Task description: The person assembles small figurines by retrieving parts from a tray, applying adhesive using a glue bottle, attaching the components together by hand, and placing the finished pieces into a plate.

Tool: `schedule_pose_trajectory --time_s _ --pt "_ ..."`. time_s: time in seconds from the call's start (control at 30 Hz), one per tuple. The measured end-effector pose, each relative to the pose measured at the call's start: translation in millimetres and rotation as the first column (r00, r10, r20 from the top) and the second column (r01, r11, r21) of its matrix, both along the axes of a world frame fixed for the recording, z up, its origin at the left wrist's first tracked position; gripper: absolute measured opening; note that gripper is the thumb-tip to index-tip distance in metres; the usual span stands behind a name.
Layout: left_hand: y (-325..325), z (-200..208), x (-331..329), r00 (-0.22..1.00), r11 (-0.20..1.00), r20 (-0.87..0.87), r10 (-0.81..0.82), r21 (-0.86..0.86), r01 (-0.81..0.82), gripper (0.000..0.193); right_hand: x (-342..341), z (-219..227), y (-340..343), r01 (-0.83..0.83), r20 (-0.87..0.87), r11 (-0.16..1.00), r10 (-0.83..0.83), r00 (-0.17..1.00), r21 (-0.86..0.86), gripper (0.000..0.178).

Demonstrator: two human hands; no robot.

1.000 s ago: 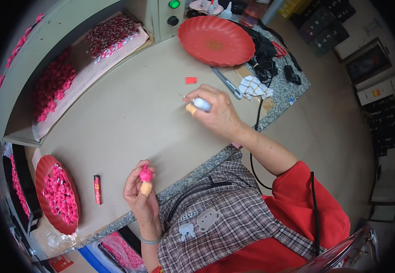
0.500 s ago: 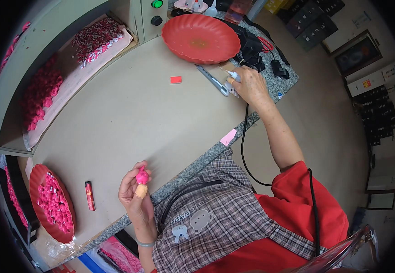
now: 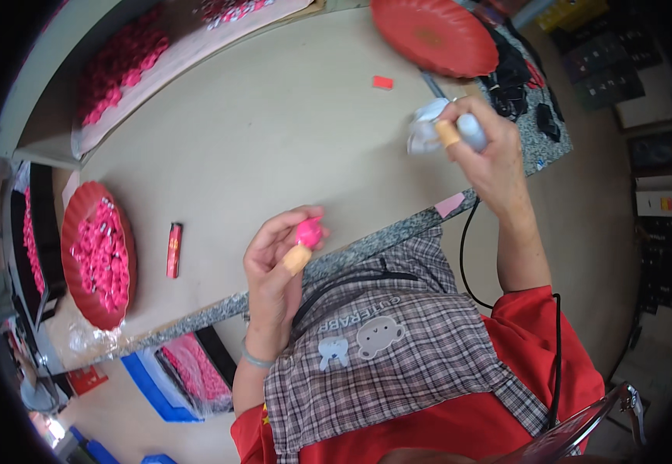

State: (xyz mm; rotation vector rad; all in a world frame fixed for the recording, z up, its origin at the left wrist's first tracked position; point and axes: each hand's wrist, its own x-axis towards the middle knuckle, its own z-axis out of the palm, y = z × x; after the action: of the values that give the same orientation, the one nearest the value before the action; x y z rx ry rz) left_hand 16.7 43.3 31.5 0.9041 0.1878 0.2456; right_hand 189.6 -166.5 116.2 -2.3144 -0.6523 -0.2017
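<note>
A small, glossy pink figure (image 3: 308,232) is pinched between the thumb and fingers of my left hand (image 3: 270,259), just above the front table edge. Tape wraps that thumb. My right hand (image 3: 494,158) is closed round a small whitish squeeze bottle (image 3: 471,132), and a crumpled white tissue (image 3: 424,127) hangs from its fingers over the right side of the table. The bottle's nozzle cannot be made out. Partly hidden behind this hand lies a grey utility knife (image 3: 433,83).
A red scalloped tray (image 3: 398,48) stands at the back right, near black cables (image 3: 508,93). On the left, another scalloped tray (image 3: 71,255) holds many pink pieces beside a red lighter (image 3: 173,251). A small red rectangle (image 3: 383,82) lies mid-table. Pink pieces (image 3: 123,66) fill a shelf behind.
The view has shifted, so the table things sit farther right and higher. My right hand has come away from the knife, bringing the bottle and lifting the tissue. My left hand still holds the pink figure.
</note>
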Motion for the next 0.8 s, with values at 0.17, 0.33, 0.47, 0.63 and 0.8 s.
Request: schedule_pose_trajectory --time_s 0.17,0.33,0.47,0.63,0.8 --pt "-3 -1 -1 1.0 0.999 0.013 -0.01 -0.037 0.011 0.041 -37 -15 47 -0.323 -0.307 0.895 0.415 0.856 0.309 0.008" --pt "-3 -1 -4 1.0 1.0 -0.003 0.014 -0.015 -0.014 0.041 -56 -19 68 -0.348 -0.529 0.832 0.547 0.649 0.433 0.009" --pt "-2 -9 -6 0.998 0.999 0.066 0.022 0.021 -0.024 0.033 -59 -27 74 -0.432 -0.411 0.824 0.56 0.719 0.367 0.008" --pt "-4 -9 -5 0.998 0.997 0.051 0.026 0.078 -0.03 0.037 -56 -35 75 -0.509 -0.346 0.809 0.587 0.732 0.295 0.011" --pt "-5 -9 -5 0.998 0.995 0.031 0.054 0.083 -0.056 0.036 -54 -34 74 -0.542 -0.326 0.801 0.598 0.732 0.253 0.018"
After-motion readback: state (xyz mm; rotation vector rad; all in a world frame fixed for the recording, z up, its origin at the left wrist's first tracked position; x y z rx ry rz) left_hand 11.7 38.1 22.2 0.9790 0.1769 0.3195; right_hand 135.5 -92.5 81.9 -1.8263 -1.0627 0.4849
